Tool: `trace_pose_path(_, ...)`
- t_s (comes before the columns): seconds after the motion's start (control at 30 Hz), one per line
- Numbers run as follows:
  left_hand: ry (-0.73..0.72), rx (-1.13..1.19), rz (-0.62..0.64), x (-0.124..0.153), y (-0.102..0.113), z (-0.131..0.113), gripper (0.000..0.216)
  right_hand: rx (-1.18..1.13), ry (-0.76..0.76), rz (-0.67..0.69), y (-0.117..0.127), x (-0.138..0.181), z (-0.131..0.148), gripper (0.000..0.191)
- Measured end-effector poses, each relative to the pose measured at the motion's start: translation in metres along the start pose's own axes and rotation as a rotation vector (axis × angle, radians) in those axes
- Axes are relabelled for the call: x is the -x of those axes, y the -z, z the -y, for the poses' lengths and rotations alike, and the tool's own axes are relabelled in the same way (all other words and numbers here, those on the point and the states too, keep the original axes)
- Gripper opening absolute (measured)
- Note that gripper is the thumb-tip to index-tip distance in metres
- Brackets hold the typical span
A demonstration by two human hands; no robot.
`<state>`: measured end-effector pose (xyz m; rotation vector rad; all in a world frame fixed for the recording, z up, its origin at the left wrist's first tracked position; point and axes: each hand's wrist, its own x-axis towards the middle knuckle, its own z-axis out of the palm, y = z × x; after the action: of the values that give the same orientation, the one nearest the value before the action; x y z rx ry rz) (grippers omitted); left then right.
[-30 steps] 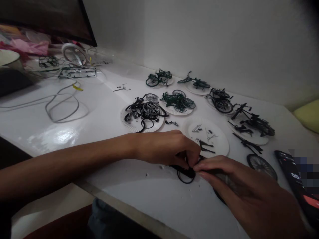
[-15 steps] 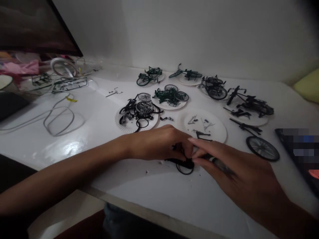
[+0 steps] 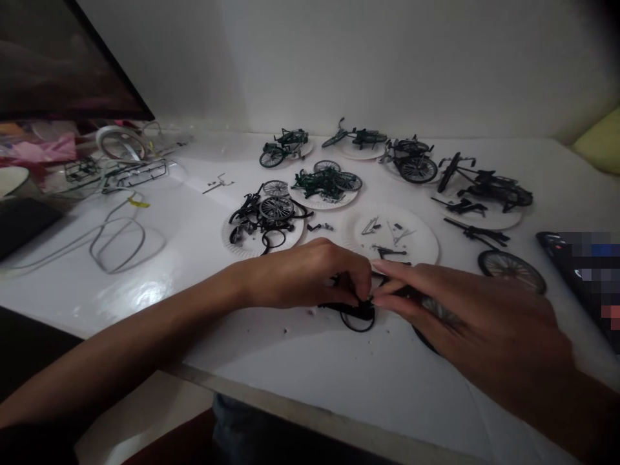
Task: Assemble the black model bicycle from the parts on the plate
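Close to the table's near edge, my left hand (image 3: 310,274) is curled with its fingers pinched on a black model bicycle part (image 3: 347,311), whose upper side the hand hides. Beneath it shows a thin black ring (image 3: 358,327). My right hand (image 3: 465,316) meets it from the right, thumb and fingertips pinched at the same spot; whatever tiny piece they grip is too small to make out. A spoked wheel (image 3: 440,311) shows partly behind the right fingers. Just beyond both hands, a paper plate (image 3: 426,242) bears small grey and black parts.
More plates hold black parts (image 3: 276,208), green parts (image 3: 324,183) and model bicycles (image 3: 414,161) along the back. A loose wheel (image 3: 511,270) and a phone (image 3: 571,284) lie at right. At left are a cable (image 3: 119,242), a tape roll (image 3: 121,143) and a monitor (image 3: 58,64).
The view has shifted slightly. Both hands stay pinched together over the black part, and the right hand has turned a little, with more of the wheel behind it showing.
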<state>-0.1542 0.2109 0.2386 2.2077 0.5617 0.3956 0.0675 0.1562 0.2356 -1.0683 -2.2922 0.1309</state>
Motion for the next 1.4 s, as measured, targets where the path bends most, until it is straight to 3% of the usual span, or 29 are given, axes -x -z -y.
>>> trace_pose_path(0.1,-0.010,-0.016,-0.012,0.000,0.000,-0.001,0.007,-0.084,0.171,0.096,0.007,-0.002,-0.002,0.027)
trace_pose_path(0.2,-0.030,-0.024,-0.008,0.000,0.000,-0.001,0.006,-0.121,0.114,0.107,0.010,-0.007,0.000,0.017)
trace_pose_path(0.4,-0.006,-0.043,-0.001,0.000,-0.001,-0.001,0.006,-0.102,-0.003,-0.002,0.001,-0.007,0.007,0.011)
trace_pose_path(0.57,0.034,-0.056,0.017,-0.001,0.000,-0.004,0.003,-0.118,-0.003,-0.023,0.000,-0.002,0.005,0.007)
trace_pose_path(0.8,-0.004,-0.058,0.026,0.000,0.000,-0.002,0.007,-0.170,-0.045,0.070,0.002,-0.003,0.006,0.013)
trace_pose_path(1.23,0.049,-0.126,0.012,0.000,-0.001,-0.005,0.003,-0.112,-0.138,0.003,-0.010,0.000,0.016,0.011)
trace_pose_path(1.4,0.068,-0.170,0.016,0.001,-0.002,-0.007,0.008,-0.145,-0.149,0.000,-0.008,0.004,0.005,0.012)
